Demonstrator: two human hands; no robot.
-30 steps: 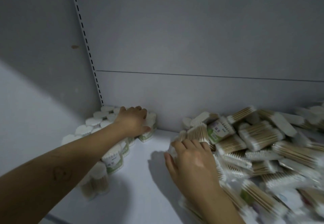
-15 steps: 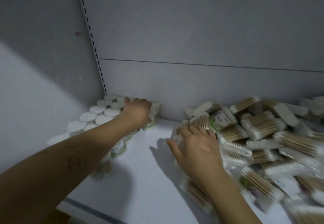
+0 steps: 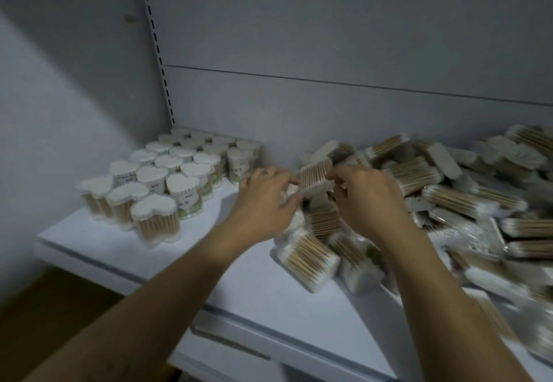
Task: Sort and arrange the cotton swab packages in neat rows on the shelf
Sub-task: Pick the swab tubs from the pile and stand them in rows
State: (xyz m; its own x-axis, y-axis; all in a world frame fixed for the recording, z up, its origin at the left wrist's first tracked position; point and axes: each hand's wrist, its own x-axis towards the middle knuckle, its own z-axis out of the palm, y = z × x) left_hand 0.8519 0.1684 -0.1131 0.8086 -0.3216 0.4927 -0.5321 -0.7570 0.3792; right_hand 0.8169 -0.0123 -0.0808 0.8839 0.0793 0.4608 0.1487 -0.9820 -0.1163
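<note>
Upright heart-shaped cotton swab packages point(image 3: 167, 178) stand in rows at the shelf's back left corner. A loose heap of swab packages point(image 3: 443, 202) lies on its side across the right half. At the heap's left edge, my left hand point(image 3: 266, 196) and my right hand point(image 3: 368, 199) meet around one swab package point(image 3: 315, 176) raised slightly above the pile. The right fingers pinch its right end; the left fingertips touch its left end. Both hands cover the packages beneath them.
The white shelf point(image 3: 239, 286) has a bare strip between the rows and the heap, reaching to its front edge. A grey back panel and a slotted upright point(image 3: 155, 46) close the rear; a side wall bounds the left. Brown floor shows lower left.
My left hand left the upright rows and moved right to the heap. My right hand lifted one package at the heap's edge. The view pulled back and down.
</note>
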